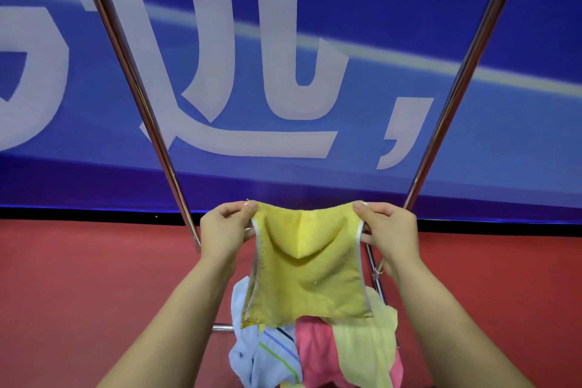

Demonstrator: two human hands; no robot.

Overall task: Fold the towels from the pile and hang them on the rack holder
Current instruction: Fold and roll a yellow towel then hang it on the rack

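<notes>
Head view: both hands (left (222,227), right (392,230)) pinch yellow towel (308,264).

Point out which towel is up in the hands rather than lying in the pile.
The yellow towel: the left hand and right hand pinch its top corners, so it hangs spread. The pink towel, striped white towel and pale yellow towel lie heaped below.

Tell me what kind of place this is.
Probably an indoor hall or sports-type venue, not a home. A big blue banner with huge white characters runs along the wall above a red floor, and a metal drying rack stands over a pile of towels.
</notes>
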